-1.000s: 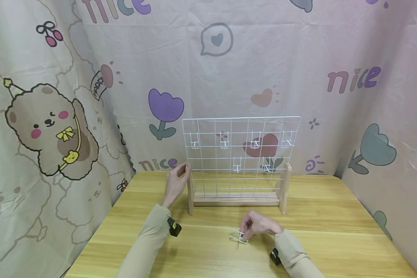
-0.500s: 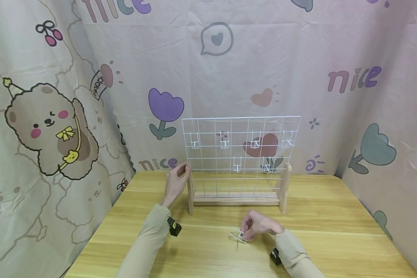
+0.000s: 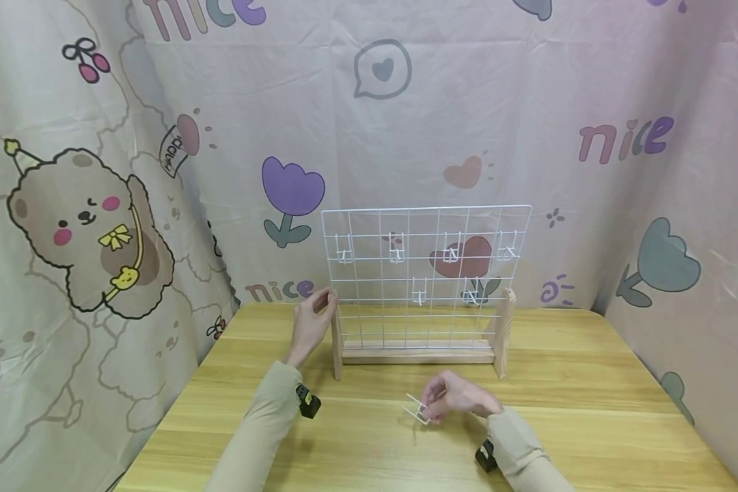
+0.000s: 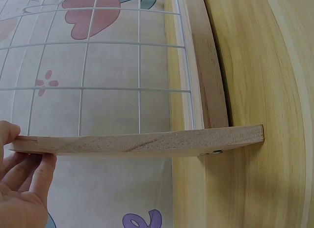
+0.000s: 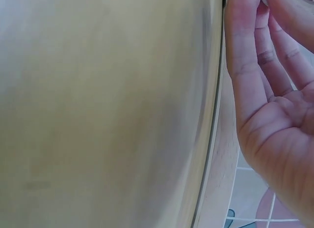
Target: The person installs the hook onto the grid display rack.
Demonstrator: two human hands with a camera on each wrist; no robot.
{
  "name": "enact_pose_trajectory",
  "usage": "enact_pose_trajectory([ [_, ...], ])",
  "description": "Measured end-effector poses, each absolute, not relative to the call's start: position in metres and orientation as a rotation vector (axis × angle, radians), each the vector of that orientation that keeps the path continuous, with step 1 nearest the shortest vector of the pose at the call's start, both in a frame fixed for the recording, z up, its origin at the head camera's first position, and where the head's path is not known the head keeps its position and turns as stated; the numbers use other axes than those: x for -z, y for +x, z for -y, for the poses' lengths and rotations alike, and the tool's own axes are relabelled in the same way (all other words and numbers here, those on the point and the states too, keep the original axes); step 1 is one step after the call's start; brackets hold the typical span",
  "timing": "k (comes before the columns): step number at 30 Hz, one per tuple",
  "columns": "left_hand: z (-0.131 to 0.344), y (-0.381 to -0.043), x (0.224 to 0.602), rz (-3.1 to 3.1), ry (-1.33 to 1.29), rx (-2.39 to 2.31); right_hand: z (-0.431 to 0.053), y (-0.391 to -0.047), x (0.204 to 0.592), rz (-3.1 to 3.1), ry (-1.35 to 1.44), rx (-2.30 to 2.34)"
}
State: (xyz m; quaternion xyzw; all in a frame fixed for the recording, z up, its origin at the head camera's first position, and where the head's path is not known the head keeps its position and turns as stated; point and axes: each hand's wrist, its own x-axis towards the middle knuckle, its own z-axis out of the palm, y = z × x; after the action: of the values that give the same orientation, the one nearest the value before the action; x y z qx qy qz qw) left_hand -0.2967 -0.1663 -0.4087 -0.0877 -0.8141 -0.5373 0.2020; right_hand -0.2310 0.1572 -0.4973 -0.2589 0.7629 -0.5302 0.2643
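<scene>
A white wire grid [image 3: 381, 279] stands upright in a wooden stand [image 3: 418, 357]. My left hand [image 3: 310, 324] grips the top of the stand's left wooden post [image 4: 137, 143], thumb on one side and fingers on the other. Over the table in front of the stand, my right hand [image 3: 458, 395] pinches a white wire hook [image 3: 415, 415] between thumb and fingertips. The hook's two prongs point up and to the left; its other end is hidden by the fingers. In the right wrist view the right hand [image 5: 274, 115] shows its palm, with only a sliver of the hook at the fingertips.
Several white hooks hang on the grid in two rows, among them an upper-left hook [image 3: 344, 256] and a lower hook [image 3: 419, 296]. The wooden table [image 3: 590, 396] spreads around the stand. A printed curtain [image 3: 369, 137] closes off the back and sides.
The right hand has turned the hook in its fingers and raised it slightly, so its prongs now tilt up to the left. The left hand keeps its grip on the post.
</scene>
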Motion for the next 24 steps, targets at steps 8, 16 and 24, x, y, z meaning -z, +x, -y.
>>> enact_pose_trajectory([
  [8, 0.166, -0.296, 0.408, 2.282, -0.250, 1.499, -0.150, -0.231, 0.495, -2.061, -0.725, 1.522],
  [16, 0.165, -0.295, 0.405, 2.277, -0.241, 1.516, -0.138, -0.234, 0.497, -2.082, -0.722, 1.671],
  [24, 0.165, -0.294, 0.406, 2.281, -0.245, 1.499, -0.125, -0.233, 0.497, -2.074, -0.635, 1.811],
])
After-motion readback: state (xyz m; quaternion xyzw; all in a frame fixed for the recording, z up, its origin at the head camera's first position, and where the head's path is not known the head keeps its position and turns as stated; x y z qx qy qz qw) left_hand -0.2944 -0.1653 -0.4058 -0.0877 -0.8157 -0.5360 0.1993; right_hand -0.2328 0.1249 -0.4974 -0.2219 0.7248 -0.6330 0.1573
